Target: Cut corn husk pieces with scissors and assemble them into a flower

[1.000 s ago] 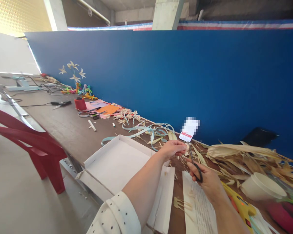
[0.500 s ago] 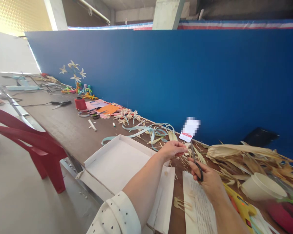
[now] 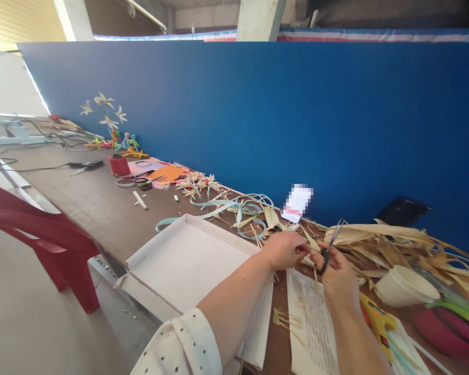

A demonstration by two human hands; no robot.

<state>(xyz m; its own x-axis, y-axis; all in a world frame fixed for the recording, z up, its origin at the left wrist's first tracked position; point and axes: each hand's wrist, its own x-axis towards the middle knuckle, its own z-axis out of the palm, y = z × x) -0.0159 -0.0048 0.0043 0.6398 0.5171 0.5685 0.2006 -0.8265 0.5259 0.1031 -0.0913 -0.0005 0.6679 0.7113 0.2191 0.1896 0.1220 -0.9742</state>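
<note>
My right hand (image 3: 339, 271) holds a pair of scissors (image 3: 333, 239) with dark handles, the blades pointing up and to the right, away from the left fingers. Beside it, my left hand (image 3: 284, 251) is closed in a pinch, its fingertips meeting those of the right hand. Whatever lies between those fingertips is too small to make out. Under the hands, a handwritten sheet of paper (image 3: 315, 323) lies on the brown table, with cut husk pieces (image 3: 285, 317) at its left. Dried corn husks (image 3: 383, 240) are heaped to the right of the scissors.
An open white box (image 3: 195, 265) sits left of my forearm. Behind the hands are a lit phone (image 3: 297, 203) and pale blue ribbon (image 3: 240, 216). A paper cup (image 3: 404, 286) and yellow glue gun (image 3: 379, 323) lie to the right. A blue partition (image 3: 234, 114) borders the table.
The scissors have turned away from the left fingertips, their blades now angled up and right. Both hands have come together, the left moving slightly right. The view has shifted a little.
</note>
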